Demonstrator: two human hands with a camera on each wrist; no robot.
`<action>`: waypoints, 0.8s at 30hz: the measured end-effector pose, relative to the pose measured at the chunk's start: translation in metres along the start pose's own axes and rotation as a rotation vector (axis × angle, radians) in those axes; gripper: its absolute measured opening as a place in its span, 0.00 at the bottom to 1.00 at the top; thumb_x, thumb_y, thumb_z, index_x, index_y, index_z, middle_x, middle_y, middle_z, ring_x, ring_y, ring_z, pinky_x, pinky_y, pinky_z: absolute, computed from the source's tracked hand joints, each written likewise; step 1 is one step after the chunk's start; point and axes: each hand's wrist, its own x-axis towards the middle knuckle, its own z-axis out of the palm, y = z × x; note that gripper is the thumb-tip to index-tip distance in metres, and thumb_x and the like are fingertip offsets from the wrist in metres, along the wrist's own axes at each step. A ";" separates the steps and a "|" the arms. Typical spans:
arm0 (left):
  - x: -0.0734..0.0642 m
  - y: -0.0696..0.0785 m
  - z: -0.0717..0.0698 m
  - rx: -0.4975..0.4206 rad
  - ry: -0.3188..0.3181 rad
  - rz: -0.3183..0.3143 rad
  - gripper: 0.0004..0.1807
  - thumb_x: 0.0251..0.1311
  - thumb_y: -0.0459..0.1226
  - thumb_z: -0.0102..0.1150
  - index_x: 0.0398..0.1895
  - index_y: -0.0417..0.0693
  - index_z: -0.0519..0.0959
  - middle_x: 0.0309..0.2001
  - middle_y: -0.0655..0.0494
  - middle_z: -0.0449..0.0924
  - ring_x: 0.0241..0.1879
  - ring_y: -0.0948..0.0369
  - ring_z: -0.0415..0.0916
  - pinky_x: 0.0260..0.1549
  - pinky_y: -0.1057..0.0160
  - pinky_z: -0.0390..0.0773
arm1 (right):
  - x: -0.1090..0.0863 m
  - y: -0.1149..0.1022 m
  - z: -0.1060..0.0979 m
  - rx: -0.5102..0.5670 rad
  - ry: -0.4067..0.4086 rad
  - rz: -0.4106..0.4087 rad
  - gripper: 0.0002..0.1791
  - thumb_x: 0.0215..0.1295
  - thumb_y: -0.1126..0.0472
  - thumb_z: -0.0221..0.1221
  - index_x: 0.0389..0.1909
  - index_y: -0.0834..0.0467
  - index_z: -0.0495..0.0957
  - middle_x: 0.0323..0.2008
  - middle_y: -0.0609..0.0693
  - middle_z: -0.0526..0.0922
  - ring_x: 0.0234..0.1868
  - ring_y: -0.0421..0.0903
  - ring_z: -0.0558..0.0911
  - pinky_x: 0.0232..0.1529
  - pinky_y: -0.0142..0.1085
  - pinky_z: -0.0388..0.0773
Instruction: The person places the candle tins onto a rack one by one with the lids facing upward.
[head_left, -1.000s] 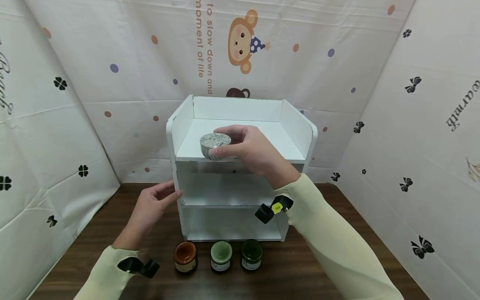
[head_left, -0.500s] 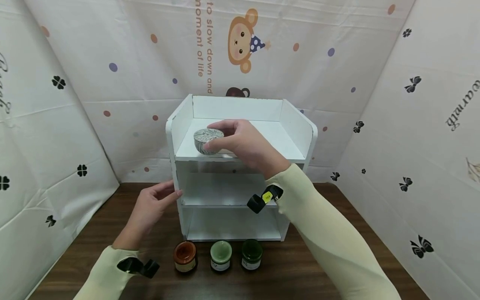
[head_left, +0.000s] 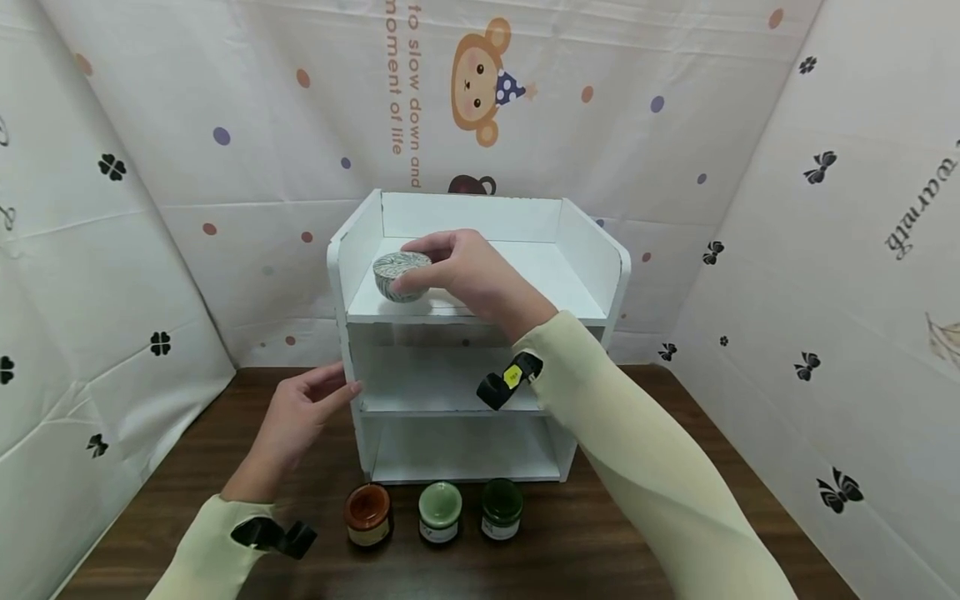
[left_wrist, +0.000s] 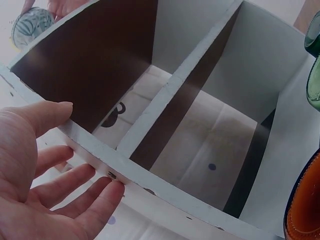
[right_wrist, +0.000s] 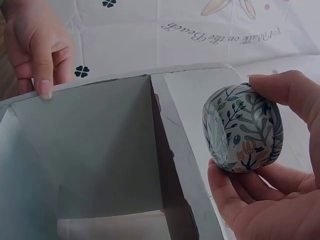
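My right hand [head_left: 480,279] holds a small round tin [head_left: 400,275] with a leafy print, thumb on one side and fingers on the other. It is above the left part of the white shelf unit's [head_left: 480,320] top board, seemingly just clear of it. Blue-green leaves and orange flowers cover the tin [right_wrist: 245,127] in the right wrist view. At the unit's left side, my left hand [head_left: 303,412] touches the panel. In the left wrist view that hand's thumb lies by the panel's front edge and its loosely extended fingers rest along the outer face.
On the dark wooden table before the unit stand an amber glass jar [head_left: 368,515], a light green jar [head_left: 440,512] and a dark green jar [head_left: 502,508]. Raised sides and a back board border the unit's top. Printed white cloth [head_left: 262,108] hangs behind and beside.
My right hand has carried the tin leftward and farther back, from the front edge to over the top board. The left hand stays at the side panel.
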 end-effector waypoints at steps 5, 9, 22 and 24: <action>0.000 0.000 0.000 -0.003 -0.004 -0.005 0.37 0.65 0.59 0.64 0.72 0.52 0.73 0.68 0.47 0.77 0.66 0.51 0.74 0.64 0.46 0.77 | 0.005 -0.002 0.000 -0.017 -0.002 0.012 0.28 0.53 0.52 0.77 0.57 0.47 0.84 0.53 0.45 0.84 0.58 0.47 0.77 0.63 0.46 0.71; 0.000 0.000 0.000 -0.002 -0.004 -0.007 0.38 0.65 0.60 0.64 0.73 0.52 0.73 0.69 0.47 0.76 0.67 0.51 0.74 0.64 0.46 0.76 | 0.009 -0.003 0.002 -0.026 -0.018 0.014 0.26 0.54 0.53 0.76 0.56 0.49 0.84 0.53 0.46 0.83 0.57 0.48 0.77 0.62 0.45 0.71; 0.001 -0.001 0.000 0.004 -0.004 -0.004 0.38 0.65 0.60 0.63 0.73 0.52 0.72 0.68 0.46 0.77 0.67 0.51 0.74 0.64 0.46 0.76 | 0.022 -0.006 0.010 -0.099 -0.028 0.029 0.25 0.53 0.52 0.76 0.54 0.47 0.85 0.53 0.44 0.81 0.57 0.46 0.76 0.60 0.43 0.71; 0.002 0.000 0.001 0.005 -0.003 -0.002 0.38 0.65 0.59 0.63 0.73 0.52 0.73 0.68 0.47 0.77 0.66 0.52 0.74 0.63 0.47 0.77 | 0.024 -0.006 0.011 -0.103 -0.032 0.029 0.24 0.54 0.52 0.75 0.54 0.47 0.85 0.53 0.45 0.81 0.57 0.47 0.75 0.60 0.43 0.72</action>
